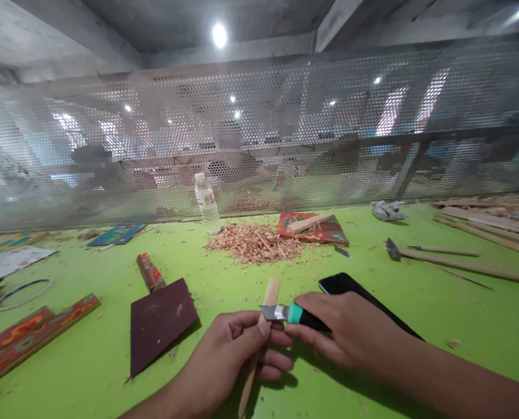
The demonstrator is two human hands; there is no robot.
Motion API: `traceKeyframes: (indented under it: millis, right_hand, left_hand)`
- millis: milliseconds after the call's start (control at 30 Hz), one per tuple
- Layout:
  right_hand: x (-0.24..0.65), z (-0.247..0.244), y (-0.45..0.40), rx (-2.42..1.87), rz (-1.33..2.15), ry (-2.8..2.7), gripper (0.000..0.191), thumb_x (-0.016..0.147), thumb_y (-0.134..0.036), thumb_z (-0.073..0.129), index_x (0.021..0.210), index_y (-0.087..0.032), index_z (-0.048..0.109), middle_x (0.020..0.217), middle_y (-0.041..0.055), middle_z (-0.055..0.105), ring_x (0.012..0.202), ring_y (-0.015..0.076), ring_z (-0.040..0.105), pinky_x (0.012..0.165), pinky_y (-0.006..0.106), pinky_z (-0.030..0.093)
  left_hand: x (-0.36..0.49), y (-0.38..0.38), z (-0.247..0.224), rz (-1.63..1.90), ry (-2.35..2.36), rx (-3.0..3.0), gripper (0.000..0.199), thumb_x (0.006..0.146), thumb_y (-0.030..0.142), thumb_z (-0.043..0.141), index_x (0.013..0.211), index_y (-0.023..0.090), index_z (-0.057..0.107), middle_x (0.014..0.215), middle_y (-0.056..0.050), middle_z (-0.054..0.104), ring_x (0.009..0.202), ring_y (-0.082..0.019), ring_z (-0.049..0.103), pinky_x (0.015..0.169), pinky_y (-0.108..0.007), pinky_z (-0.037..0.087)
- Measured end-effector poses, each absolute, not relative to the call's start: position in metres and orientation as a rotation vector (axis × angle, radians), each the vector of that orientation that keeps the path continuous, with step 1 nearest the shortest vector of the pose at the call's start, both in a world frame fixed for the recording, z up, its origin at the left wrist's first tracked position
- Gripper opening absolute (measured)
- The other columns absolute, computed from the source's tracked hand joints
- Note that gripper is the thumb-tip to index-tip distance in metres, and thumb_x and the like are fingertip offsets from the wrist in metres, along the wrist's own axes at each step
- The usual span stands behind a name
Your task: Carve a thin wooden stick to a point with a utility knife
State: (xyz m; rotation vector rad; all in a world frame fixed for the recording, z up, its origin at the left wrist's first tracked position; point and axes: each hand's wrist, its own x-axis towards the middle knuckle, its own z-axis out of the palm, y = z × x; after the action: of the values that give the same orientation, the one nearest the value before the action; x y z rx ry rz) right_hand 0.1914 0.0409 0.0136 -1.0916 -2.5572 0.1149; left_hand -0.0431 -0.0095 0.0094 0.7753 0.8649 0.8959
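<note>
My left hand [237, 349] grips a slim wooden stick [272, 291], its upper end pointing away from me and its lower end passing below the fingers. My right hand [342, 326] is closed around a utility knife [295, 313] with a black and teal handle. The knife's blade lies across the stick just above my left thumb. Behind my right hand a black phone [344, 283] rests on the green table [224, 279], partly covered by the hand.
Beyond my hands are a shavings pile [259, 243], a bottle [207, 206] and a red board [333, 231] bearing a wood piece. Dark sandpaper [163, 323] and painted strips [36, 337] lie left. A hammer [455, 262] lies right. Perforated mesh [259, 169] stands behind.
</note>
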Motion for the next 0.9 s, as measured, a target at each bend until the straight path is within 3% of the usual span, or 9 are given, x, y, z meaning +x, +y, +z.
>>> traceKeyframes:
  millis: [100, 167, 233, 367, 533, 900]
  right_hand:
    - [0.209, 0.015, 0.059, -1.304, -0.046, -2.376, 0.054, 0.110, -0.059, 0.034, 0.087, -0.022, 0.066, 0.066, 0.0044, 0.069, 0.049, 0.0188, 0.060, 0.048, 0.030, 0.036]
    - [0.220, 0.019, 0.069, -1.371, -0.130, -2.295, 0.053, 0.109, -0.060, 0.034, 0.090, -0.021, 0.065, 0.074, 0.0095, 0.071, 0.058, 0.0246, 0.065, 0.051, 0.033, 0.038]
    - [0.224, 0.023, 0.071, -1.368, -0.161, -2.255, 0.052, 0.109, -0.061, 0.034, 0.092, -0.022, 0.063, 0.074, 0.0074, 0.070, 0.060, 0.0246, 0.065, 0.054, 0.033, 0.039]
    - [0.214, 0.024, 0.057, -1.225, -0.065, -2.348, 0.049, 0.110, -0.061, 0.034, 0.088, -0.023, 0.057, 0.071, 0.0025, 0.066, 0.059, 0.0210, 0.062, 0.056, 0.031, 0.039]
    - [0.197, 0.016, 0.037, -1.137, 0.089, -2.556, 0.044, 0.110, -0.056, 0.039, 0.090, -0.023, 0.059, 0.079, 0.0042, 0.070, 0.064, 0.0226, 0.063, 0.059, 0.033, 0.037]
    - [0.188, 0.016, 0.025, -1.034, 0.200, -2.616, 0.045, 0.111, -0.055, 0.037, 0.095, -0.021, 0.062, 0.081, 0.0050, 0.071, 0.064, 0.0220, 0.064, 0.057, 0.034, 0.034]
  left_hand:
    - [-0.043, -0.011, 0.009, 0.859, 0.840, 0.769, 0.039, 0.082, 0.039, 0.090, 0.096, 0.004, 0.081, 0.091, -0.016, 0.079, 0.073, -0.016, 0.077, 0.069, -0.023, 0.063]
    - [-0.043, -0.010, 0.007, 0.871, 0.849, 0.738, 0.038, 0.083, 0.038, 0.090, 0.097, 0.004, 0.080, 0.092, -0.016, 0.079, 0.073, -0.016, 0.077, 0.069, -0.023, 0.062]
    - [-0.043, -0.009, 0.006, 0.895, 0.868, 0.705, 0.033, 0.088, 0.035, 0.085, 0.102, 0.005, 0.080, 0.096, -0.016, 0.079, 0.074, -0.016, 0.077, 0.067, -0.023, 0.062]
    - [-0.042, -0.007, 0.004, 0.897, 0.851, 0.712, 0.033, 0.089, 0.035, 0.084, 0.102, 0.006, 0.078, 0.096, -0.016, 0.080, 0.076, -0.017, 0.077, 0.067, -0.023, 0.062]
    - [-0.040, -0.007, 0.007, 0.915, 0.829, 0.724, 0.037, 0.085, 0.041, 0.088, 0.095, 0.006, 0.079, 0.088, -0.014, 0.079, 0.073, -0.016, 0.076, 0.068, -0.022, 0.062]
    - [-0.042, -0.005, 0.004, 0.912, 0.726, 0.728, 0.024, 0.089, 0.028, 0.084, 0.101, 0.008, 0.081, 0.092, -0.015, 0.081, 0.075, -0.015, 0.077, 0.068, -0.021, 0.062]
